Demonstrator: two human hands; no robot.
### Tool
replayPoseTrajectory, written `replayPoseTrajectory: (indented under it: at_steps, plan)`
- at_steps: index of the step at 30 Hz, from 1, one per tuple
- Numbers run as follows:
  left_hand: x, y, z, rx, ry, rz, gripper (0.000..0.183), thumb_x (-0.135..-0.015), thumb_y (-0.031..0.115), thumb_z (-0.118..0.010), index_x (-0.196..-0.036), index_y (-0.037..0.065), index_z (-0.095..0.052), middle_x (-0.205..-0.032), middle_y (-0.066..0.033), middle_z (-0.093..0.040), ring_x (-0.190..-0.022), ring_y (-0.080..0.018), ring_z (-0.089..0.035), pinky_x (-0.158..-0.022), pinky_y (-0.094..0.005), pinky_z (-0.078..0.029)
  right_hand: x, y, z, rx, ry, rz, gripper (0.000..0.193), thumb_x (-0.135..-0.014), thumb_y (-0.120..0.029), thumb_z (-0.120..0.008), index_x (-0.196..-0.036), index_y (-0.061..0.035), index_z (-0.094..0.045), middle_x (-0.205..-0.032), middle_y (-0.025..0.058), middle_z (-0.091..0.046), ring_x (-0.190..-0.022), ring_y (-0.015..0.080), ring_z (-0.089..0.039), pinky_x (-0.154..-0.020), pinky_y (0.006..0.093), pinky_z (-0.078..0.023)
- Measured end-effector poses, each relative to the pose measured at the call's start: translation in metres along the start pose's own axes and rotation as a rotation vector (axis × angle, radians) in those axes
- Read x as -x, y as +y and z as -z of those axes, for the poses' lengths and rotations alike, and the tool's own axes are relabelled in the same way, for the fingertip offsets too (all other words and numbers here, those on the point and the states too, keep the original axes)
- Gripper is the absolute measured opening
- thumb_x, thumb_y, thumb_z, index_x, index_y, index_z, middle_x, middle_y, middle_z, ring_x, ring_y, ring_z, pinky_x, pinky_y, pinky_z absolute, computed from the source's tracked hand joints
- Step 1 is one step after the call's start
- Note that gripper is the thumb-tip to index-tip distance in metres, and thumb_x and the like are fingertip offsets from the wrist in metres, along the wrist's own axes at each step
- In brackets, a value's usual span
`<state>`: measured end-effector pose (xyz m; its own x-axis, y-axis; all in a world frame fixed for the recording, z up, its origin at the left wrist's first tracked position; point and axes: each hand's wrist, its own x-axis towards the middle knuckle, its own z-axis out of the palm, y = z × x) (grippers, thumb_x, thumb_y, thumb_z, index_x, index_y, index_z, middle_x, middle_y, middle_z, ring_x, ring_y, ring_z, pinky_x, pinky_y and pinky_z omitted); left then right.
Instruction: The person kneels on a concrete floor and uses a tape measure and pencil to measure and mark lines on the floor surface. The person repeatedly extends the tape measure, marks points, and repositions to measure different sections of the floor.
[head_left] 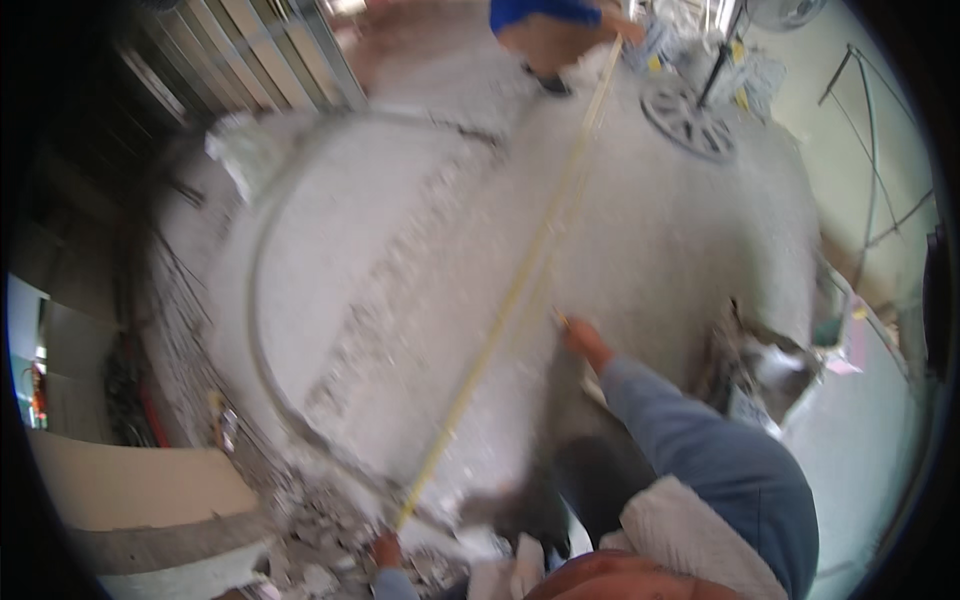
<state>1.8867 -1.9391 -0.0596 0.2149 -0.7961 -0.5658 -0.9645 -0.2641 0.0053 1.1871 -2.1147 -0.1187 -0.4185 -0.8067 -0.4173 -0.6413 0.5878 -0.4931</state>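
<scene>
A long yellow tape measure (495,330) stretches diagonally over the dusty grey floor. Its near end is held by my left hand (386,550), closed low in the view, left of centre. At the far end, a person's hand (628,28) is on the tape. My right hand (587,343) reaches forward, right of the tape and apart from it. Its fingers are closed round a small, thin, pencil-like stick (560,318), blurred, with its tip pointing up and left.
A co-worker in blue (545,15) is at the far side. A round slotted stand base (690,122) with a pole stands at the far right. A dark curved line (258,330) crosses the floor. Broken rubble (325,525) lies near my left hand; a crumpled open bag (765,375) stands right.
</scene>
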Motion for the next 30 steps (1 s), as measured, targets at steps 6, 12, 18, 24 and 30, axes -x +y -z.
replayPoseTrajectory:
  at_steps: [6,12,18,24,30]
  plan:
    - [-0.009,-0.006,0.0,0.083,0.096,-0.052,0.034,-0.095,0.031,-0.054,-0.09,0.001,-0.067,-0.089,-0.0235,-0.066,-0.085,-0.0435,-0.063,-0.073,-0.0533,-0.047,0.005,-0.001,0.006,0.067,0.026,0.001,0.031,-0.085,-0.022,-0.059,-0.108,-0.0016,-0.061,-0.107,0.0232,-0.067,-0.102,0.0426,-0.062,-0.088,0.0497,-0.049]
    - [-0.014,0.003,0.008,0.105,0.11,0.022,0.033,-0.094,0.033,-0.054,-0.091,0.005,-0.07,-0.091,-0.0196,-0.069,-0.086,-0.0406,-0.064,-0.075,-0.0526,-0.046,0.003,-0.01,0.016,0.133,-0.018,-0.055,0.033,-0.087,-0.025,-0.062,-0.11,-0.0017,-0.061,-0.114,0.0228,-0.065,-0.108,0.0411,-0.061,-0.092,0.0481,-0.048]
    - [-0.018,-0.001,0.001,0.141,0.145,-0.071,0.03,-0.094,0.033,-0.055,-0.091,0.006,-0.069,-0.09,-0.0187,-0.067,-0.087,-0.0398,-0.062,-0.074,-0.0552,-0.043,0.002,-0.014,0.016,0.107,-0.041,-0.068,0.032,-0.087,-0.025,-0.063,-0.109,-0.0022,-0.06,-0.112,0.0217,-0.066,-0.107,0.0403,-0.061,-0.09,0.0469,-0.048]
    - [-0.011,0.008,0.0,0.096,0.08,0.029,0.028,-0.094,0.034,-0.055,-0.09,0.009,-0.069,-0.096,-0.0157,-0.068,-0.092,-0.0382,-0.063,-0.079,-0.0554,-0.042,0.006,-0.02,0.016,0.158,-0.032,-0.076,0.034,-0.087,-0.027,-0.065,-0.111,-0.0029,-0.06,-0.111,0.021,-0.066,-0.107,0.0394,-0.062,-0.09,0.0461,-0.049]
    - [-0.007,0.02,0.001,0.024,0.141,0.128,0.031,-0.093,0.041,-0.055,-0.099,0.014,-0.069,-0.101,-0.013,-0.069,-0.096,-0.0352,-0.064,-0.087,-0.054,-0.041,-0.009,0.0,0.006,0.188,-0.006,-0.054,0.038,-0.088,-0.03,-0.064,-0.114,-0.002,-0.061,-0.11,0.0211,-0.067,-0.104,0.0389,-0.063,-0.089,0.0466,-0.049]
